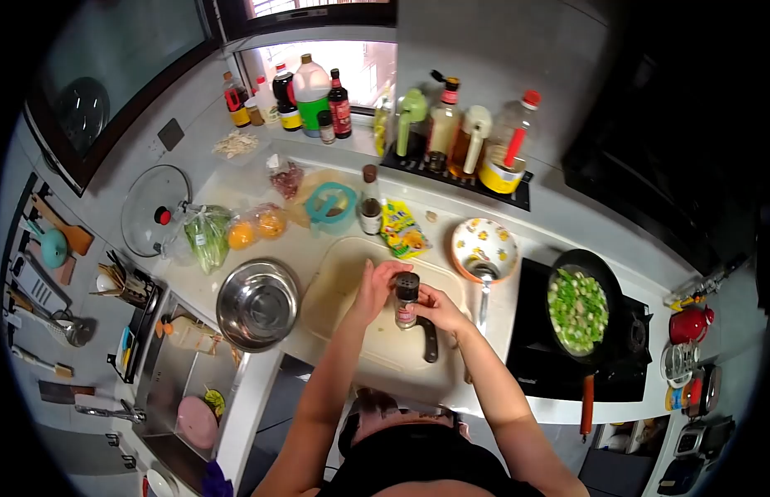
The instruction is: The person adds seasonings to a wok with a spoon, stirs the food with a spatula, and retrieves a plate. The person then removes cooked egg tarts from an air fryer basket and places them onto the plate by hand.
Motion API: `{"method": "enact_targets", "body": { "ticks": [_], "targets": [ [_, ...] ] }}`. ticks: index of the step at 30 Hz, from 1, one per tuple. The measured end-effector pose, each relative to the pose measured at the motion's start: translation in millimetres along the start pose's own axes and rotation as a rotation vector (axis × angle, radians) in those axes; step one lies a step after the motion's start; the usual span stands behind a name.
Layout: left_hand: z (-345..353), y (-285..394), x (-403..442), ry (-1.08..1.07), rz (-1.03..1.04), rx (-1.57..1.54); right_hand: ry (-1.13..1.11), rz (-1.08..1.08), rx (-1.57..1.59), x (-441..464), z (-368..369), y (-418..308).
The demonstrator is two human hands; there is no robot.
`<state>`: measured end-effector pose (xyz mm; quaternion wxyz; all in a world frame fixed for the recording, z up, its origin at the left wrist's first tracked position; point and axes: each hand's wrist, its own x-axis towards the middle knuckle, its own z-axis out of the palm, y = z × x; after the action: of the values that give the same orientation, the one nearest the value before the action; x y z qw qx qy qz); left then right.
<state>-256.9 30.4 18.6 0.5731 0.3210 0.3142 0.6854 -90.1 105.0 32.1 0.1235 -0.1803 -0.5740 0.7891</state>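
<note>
Head view: pinches shaker (405, 314) with right hand (440, 308); curls left hand (377, 290) beside cap (407, 287). Holds shaker over cutting board (329, 294), near knife (431, 340).

Between left hand (380, 288) and right hand (441, 311), the shaker (406, 298) bears print too small for us to read. Below the right hand, we see only the handle of the knife (431, 341); below the left, the forearm (340, 352) hides part of the cutting board (331, 286).
</note>
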Motion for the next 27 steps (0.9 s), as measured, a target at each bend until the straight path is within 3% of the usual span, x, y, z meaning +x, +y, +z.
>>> {"method": "enact_targets", "body": {
  "ticks": [5, 8, 11, 14, 16, 21, 27],
  "targets": [
    [-60.2, 53.7, -2.4, 0.286, -0.033, 0.191, 0.119, -0.008, 0.048, 66.8, 38.5, 9.2],
    [-106.0, 43.5, -12.9, 0.183, 0.101, 0.648, 0.225, -0.096, 0.008, 96.7, 46.2, 16.9],
    [-103.5, 42.9, -19.5, 0.177, 0.144, 0.804, 0.302, -0.109, -0.095, 116.4, 61.9, 1.0],
    [-126.6, 34.2, -9.5, 0.296, 0.026, 1.002, 0.281, -0.105, -0.260, 143.5, 63.4, 11.2],
    [-139.2, 36.8, 0.9, 0.406, 0.158, 1.049, 0.288, -0.184, -0.336, 163.1, 66.7, 13.1],
    [-153.6, 86.9, 48.5, 0.601, 0.316, 1.003, 0.546, -0.280, -0.120, 206.4, 59.0, 12.2],
    [-201.3, 99.0, 183.0, 0.532, 0.406, 0.826, 0.877, -0.192, -0.235, 241.1, 13.2, 33.5]
  ]
}}
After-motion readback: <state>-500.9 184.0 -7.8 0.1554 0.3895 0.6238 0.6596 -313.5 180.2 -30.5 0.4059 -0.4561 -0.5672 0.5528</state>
